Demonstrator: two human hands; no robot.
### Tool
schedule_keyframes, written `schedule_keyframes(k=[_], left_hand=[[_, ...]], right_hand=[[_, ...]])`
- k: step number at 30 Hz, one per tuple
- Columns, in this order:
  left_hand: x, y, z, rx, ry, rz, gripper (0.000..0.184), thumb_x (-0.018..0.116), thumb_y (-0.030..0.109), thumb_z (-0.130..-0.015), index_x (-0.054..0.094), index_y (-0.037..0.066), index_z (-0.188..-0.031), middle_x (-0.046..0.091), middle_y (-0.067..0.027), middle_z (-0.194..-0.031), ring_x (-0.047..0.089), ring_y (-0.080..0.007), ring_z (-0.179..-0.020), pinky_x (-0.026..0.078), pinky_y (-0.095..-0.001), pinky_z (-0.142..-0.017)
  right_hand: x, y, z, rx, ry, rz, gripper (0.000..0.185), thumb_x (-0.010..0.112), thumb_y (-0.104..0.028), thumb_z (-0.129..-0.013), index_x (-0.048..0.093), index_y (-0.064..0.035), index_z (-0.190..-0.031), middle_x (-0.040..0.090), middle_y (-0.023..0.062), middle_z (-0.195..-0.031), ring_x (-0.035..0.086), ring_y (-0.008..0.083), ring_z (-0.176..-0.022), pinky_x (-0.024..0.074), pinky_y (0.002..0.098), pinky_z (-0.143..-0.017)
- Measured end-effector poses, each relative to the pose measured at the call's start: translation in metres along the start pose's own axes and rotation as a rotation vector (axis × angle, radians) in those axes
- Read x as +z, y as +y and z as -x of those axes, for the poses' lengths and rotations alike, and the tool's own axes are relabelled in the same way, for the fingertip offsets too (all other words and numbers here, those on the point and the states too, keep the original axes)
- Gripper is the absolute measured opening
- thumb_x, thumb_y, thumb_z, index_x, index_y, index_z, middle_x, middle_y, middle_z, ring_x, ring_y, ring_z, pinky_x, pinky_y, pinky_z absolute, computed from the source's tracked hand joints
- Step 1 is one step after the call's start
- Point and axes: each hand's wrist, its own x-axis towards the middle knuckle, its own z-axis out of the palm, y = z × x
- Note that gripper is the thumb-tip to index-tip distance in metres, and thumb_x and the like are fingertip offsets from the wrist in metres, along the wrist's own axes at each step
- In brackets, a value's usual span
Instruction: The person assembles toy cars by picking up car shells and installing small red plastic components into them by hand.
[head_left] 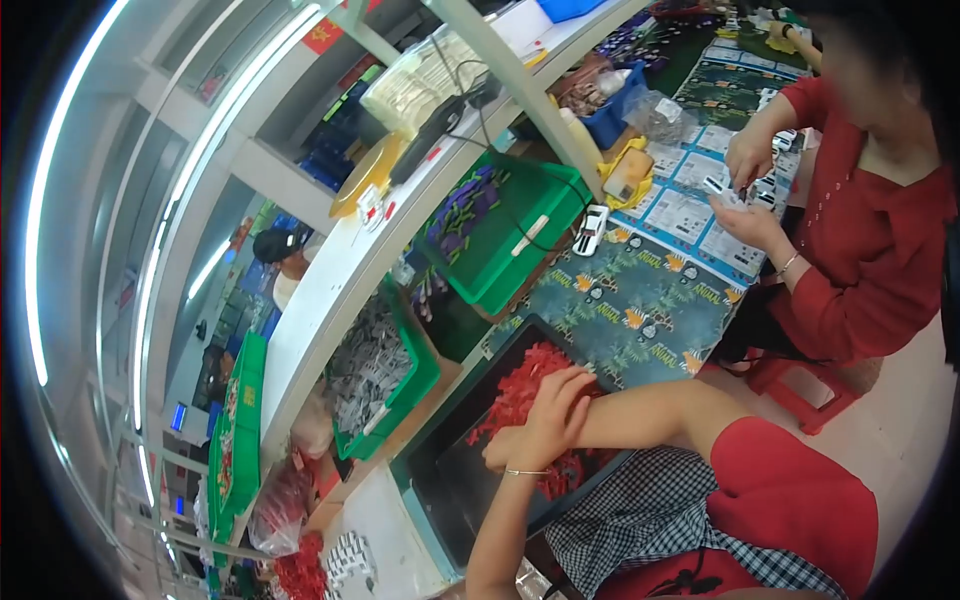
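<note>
My left hand (557,405), with a thin bracelet at the wrist, lies across my right wrist and forearm. Its fingers are bent and slightly apart, with no object visible in them. Beyond it, my right hand (504,448) is over the black tray (438,492), partly covered by my left hand; its fingers are hidden. Red plastic pieces (515,387) are heaped in the tray, behind and below my hands.
A green bin (398,405) of grey parts and a green tray (520,240) stand beyond. A white toy car (591,230) sits on the patterned table cover (630,300). At right, a co-worker (860,230) in red handles small white parts.
</note>
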Motion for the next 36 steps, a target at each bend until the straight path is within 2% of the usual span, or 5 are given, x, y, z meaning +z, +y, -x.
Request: schedule_keyframes(k=[2, 8, 21, 33, 36], left_hand=[[0.018, -0.018, -0.001, -0.132, -0.193, -0.074, 0.023, 0.052, 0.01, -0.089, 0.059, 0.005, -0.11, 0.062, -0.0143, -0.104, 0.059, -0.0312, -0.097, 0.048, -0.0384, -0.085], [0.005, 0.003, 0.009, -0.078, 0.145, -0.258, 0.015, 0.056, 0.009, -0.086, 0.063, 0.004, -0.098, 0.064, -0.0119, -0.089, 0.06, -0.0277, -0.079, 0.049, -0.0372, -0.071], [0.009, 0.015, 0.008, -0.097, 0.172, -0.166, 0.016, 0.057, 0.007, -0.082, 0.064, 0.005, -0.096, 0.065, -0.0124, -0.084, 0.063, -0.03, -0.075, 0.051, -0.0381, -0.066], [0.051, -0.007, -0.107, 0.261, -0.454, 0.027, 0.04, 0.06, 0.003, -0.078, 0.053, 0.007, -0.117, 0.054, -0.0099, -0.115, 0.05, -0.0297, -0.111, 0.043, -0.0392, -0.092], [0.085, -0.022, -0.119, 0.338, -0.57, -0.07, 0.09, 0.079, 0.013, -0.062, 0.031, 0.007, -0.137, 0.038, -0.0149, -0.138, 0.036, -0.0352, -0.127, 0.035, -0.0444, -0.104]], right_hand=[[0.0, 0.008, 0.007, 0.033, 0.037, -0.011, 0.01, 0.063, -0.015, -0.073, 0.065, -0.0066, -0.077, 0.063, 0.011, -0.079, 0.06, 0.0245, -0.081, 0.0487, 0.041, -0.071], [0.0, 0.028, 0.049, 0.165, 0.12, -0.018, 0.011, 0.062, -0.015, -0.073, 0.065, -0.0062, -0.08, 0.063, 0.0116, -0.083, 0.06, 0.0254, -0.083, 0.0489, 0.041, -0.072], [0.01, 0.04, 0.07, 0.24, 0.27, -0.049, 0.014, 0.062, -0.014, -0.074, 0.064, -0.0054, -0.085, 0.063, 0.0129, -0.09, 0.06, 0.0275, -0.088, 0.0493, 0.0411, -0.073], [0.051, 0.022, 0.047, 0.178, 0.452, -0.229, 0.017, 0.062, -0.014, -0.075, 0.063, -0.0047, -0.089, 0.062, 0.0141, -0.097, 0.06, 0.0295, -0.092, 0.0497, 0.0412, -0.074], [0.051, 0.028, 0.055, 0.198, 0.498, -0.241, 0.018, 0.062, -0.014, -0.075, 0.063, -0.0045, -0.091, 0.062, 0.0144, -0.099, 0.06, 0.03, -0.093, 0.0498, 0.0412, -0.074]])
